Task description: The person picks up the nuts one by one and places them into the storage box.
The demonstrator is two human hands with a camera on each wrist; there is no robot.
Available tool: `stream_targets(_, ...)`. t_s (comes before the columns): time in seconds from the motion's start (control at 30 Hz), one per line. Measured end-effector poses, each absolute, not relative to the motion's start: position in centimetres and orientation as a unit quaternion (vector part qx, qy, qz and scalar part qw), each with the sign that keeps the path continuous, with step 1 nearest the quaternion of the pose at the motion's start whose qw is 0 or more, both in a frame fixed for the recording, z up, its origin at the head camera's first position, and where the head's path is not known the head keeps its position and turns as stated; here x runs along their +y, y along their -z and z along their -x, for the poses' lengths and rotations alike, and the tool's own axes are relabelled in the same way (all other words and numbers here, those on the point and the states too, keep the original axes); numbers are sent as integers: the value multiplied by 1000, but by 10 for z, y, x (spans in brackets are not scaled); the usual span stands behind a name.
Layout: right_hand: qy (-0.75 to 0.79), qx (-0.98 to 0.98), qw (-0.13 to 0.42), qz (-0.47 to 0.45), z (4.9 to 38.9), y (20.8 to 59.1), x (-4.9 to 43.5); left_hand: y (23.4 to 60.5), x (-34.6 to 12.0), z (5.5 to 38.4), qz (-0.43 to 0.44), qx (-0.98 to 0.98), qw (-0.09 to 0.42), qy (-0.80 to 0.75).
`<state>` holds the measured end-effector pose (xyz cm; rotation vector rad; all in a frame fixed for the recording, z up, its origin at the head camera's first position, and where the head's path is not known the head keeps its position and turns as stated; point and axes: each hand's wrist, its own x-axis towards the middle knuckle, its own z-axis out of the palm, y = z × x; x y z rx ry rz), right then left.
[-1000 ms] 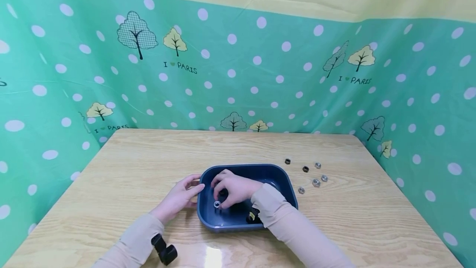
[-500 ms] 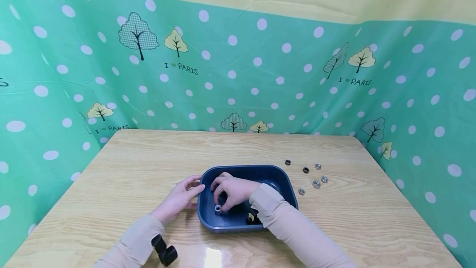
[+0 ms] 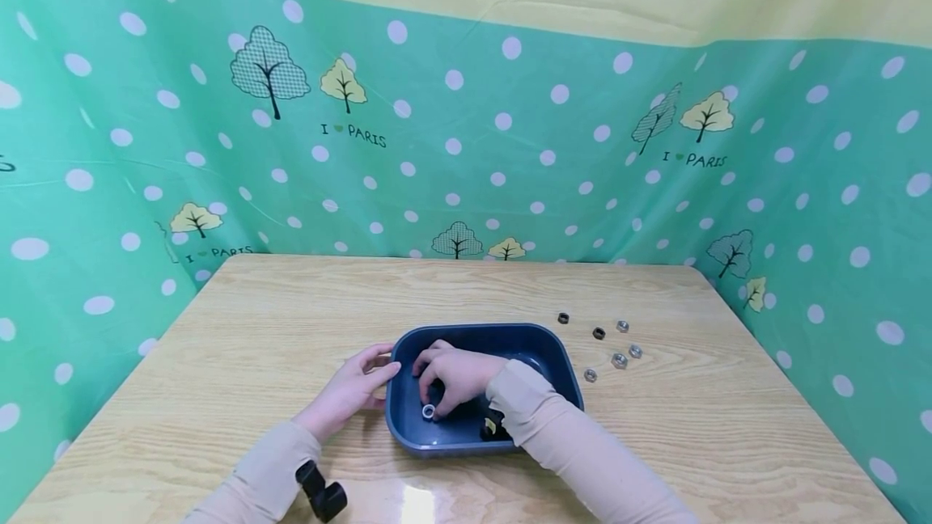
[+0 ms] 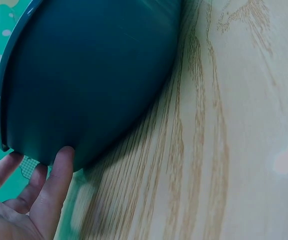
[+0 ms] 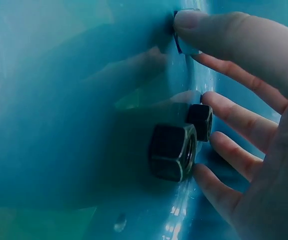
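A dark blue plastic bin (image 3: 480, 446) sits on the table. My left hand (image 3: 357, 386) holds its left end, thumb at the rim and fingers against the outer wall; in the left wrist view those fingers (image 4: 58, 185) touch the wall from outside. Inside the bin, my right hand (image 3: 459, 378) pinches a silver hex nut (image 3: 428, 412) between thumb and index finger, close over the floor. The right wrist view shows this nut (image 5: 186, 47) partly covered by the thumb. A larger dark hex nut (image 5: 171, 152) and a smaller dark nut (image 5: 200, 122) lie beside the other fingertips.
Right of the bin, loose nuts lie on the wooden table (image 3: 291, 306): two black ones, such as the black nut (image 3: 599, 333), and several silver ones, such as the silver nut (image 3: 619, 361). A polka-dot curtain (image 3: 502, 144) hangs behind the table and along its sides.
The right hand's thumb and the silver nut have shifted slightly toward the bin's near side. My left hand has kept its place on the bin.
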<state>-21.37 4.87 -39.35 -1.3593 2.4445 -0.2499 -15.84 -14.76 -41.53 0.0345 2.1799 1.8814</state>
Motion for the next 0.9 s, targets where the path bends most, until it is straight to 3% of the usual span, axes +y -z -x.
stream_targets(0.9,142,864,184,448,216,392,54,418,-148,160,-6,753,129,-646)
